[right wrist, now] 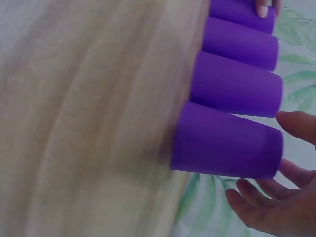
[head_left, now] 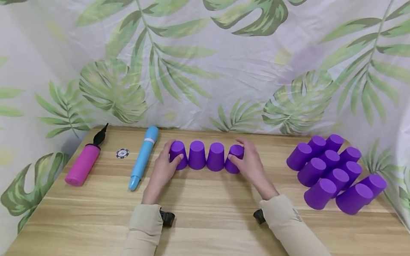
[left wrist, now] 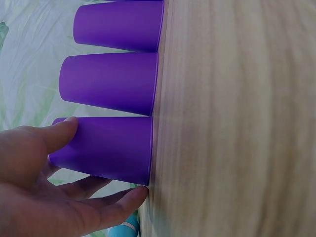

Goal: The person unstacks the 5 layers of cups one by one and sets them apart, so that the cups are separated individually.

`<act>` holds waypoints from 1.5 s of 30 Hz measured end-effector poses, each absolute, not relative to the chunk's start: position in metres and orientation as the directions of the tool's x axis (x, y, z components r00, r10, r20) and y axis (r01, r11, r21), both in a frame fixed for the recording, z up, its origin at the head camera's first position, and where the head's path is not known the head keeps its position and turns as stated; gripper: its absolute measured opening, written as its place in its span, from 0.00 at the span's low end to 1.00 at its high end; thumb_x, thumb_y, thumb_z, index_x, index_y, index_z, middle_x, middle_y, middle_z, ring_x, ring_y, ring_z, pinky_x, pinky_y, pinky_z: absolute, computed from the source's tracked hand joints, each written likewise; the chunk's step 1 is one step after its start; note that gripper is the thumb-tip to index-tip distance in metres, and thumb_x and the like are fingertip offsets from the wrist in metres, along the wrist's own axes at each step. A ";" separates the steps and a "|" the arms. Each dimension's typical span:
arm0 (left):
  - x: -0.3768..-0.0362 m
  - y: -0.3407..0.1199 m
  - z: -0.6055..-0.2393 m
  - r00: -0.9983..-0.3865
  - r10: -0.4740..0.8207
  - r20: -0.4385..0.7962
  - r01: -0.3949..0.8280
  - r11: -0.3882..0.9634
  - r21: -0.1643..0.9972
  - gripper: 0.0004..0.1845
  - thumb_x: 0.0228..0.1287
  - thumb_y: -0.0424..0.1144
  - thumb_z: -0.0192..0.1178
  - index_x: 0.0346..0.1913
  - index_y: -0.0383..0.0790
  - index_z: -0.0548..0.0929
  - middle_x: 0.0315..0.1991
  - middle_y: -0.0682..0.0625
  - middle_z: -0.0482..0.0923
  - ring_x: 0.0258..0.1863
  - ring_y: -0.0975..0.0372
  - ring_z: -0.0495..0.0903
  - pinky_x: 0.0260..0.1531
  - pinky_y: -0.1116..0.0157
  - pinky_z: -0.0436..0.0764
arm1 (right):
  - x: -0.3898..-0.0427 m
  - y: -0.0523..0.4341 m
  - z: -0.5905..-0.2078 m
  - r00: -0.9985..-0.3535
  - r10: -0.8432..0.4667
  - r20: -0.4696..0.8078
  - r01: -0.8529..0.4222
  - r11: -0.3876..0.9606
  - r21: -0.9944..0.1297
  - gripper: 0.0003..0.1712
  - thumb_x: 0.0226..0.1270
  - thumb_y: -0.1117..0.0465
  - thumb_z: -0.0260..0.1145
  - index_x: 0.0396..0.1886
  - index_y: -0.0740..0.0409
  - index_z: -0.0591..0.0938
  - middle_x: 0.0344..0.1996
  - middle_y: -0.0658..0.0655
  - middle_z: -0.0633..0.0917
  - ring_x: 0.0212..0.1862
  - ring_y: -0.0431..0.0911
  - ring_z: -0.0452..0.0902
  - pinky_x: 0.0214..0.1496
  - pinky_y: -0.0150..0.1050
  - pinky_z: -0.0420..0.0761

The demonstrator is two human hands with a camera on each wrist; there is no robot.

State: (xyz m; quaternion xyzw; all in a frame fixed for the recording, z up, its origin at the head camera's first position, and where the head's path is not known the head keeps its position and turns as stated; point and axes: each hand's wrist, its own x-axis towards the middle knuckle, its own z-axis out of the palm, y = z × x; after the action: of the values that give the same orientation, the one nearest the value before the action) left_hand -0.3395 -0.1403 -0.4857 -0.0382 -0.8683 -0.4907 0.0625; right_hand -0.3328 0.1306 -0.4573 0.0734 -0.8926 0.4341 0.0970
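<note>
Several purple cups stand upside down in a row in the head view. My left hand (head_left: 164,168) holds the leftmost cup (head_left: 178,159). In the left wrist view the thumb (left wrist: 64,133) lies on this cup, with fingers along its outer side. Around the rightmost cup (head_left: 234,166) is my right hand (head_left: 250,164). The right wrist view shows its thumb (right wrist: 296,123) slightly off that cup, while relaxed fingers lie along the other side. Between them stand two more cups, one left of centre (head_left: 197,156) and one right (head_left: 216,159).
More upside-down purple cups (head_left: 319,195) stand grouped on the right of the wooden table (head_left: 210,237). Towards the left lie a blue tube-shaped pump (head_left: 142,158), a patterned chip (head_left: 122,153) and a pink pump (head_left: 84,164). Behind hangs a leaf-print curtain (head_left: 235,71).
</note>
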 end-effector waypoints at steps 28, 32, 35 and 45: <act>-0.340 -0.140 -0.485 -0.992 0.007 0.126 0.112 0.514 0.851 0.32 0.71 0.37 0.55 0.73 0.40 0.57 0.67 0.31 0.63 0.66 0.42 0.63 0.66 0.47 0.62 | -0.307 0.225 -0.463 -0.930 0.228 0.286 -0.035 0.724 -0.689 0.33 0.62 0.58 0.68 0.65 0.61 0.69 0.61 0.69 0.74 0.61 0.64 0.69 0.61 0.59 0.68; -0.339 -0.141 -0.486 -0.992 0.009 0.129 0.115 0.514 0.850 0.32 0.71 0.37 0.55 0.73 0.39 0.57 0.67 0.32 0.63 0.67 0.42 0.63 0.66 0.47 0.62 | -0.304 0.239 -0.466 -0.928 0.243 0.282 -0.019 0.726 -0.687 0.32 0.63 0.59 0.68 0.65 0.62 0.69 0.62 0.68 0.72 0.62 0.65 0.68 0.61 0.60 0.67; -0.339 -0.141 -0.487 -0.991 0.010 0.132 0.118 0.516 0.848 0.32 0.71 0.37 0.55 0.73 0.39 0.57 0.67 0.32 0.63 0.67 0.43 0.63 0.66 0.47 0.62 | -0.303 0.243 -0.467 -0.928 0.250 0.277 -0.010 0.726 -0.687 0.32 0.63 0.59 0.68 0.65 0.62 0.69 0.63 0.68 0.72 0.62 0.66 0.67 0.61 0.61 0.67; -0.340 -0.140 -0.488 -0.989 0.008 0.146 0.130 0.512 0.849 0.32 0.70 0.37 0.56 0.73 0.40 0.57 0.66 0.32 0.64 0.66 0.43 0.64 0.66 0.47 0.62 | -0.304 0.249 -0.465 -0.935 0.255 0.245 0.018 0.726 -0.687 0.33 0.64 0.59 0.67 0.66 0.62 0.67 0.63 0.69 0.71 0.61 0.67 0.67 0.60 0.62 0.67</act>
State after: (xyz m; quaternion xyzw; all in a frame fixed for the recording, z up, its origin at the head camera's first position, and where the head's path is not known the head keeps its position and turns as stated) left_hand -0.3397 -0.1405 -0.4877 -0.0396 -0.8673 -0.4924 0.0618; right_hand -0.3039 0.2494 -0.4652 -0.0747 -0.9145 0.3624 0.1638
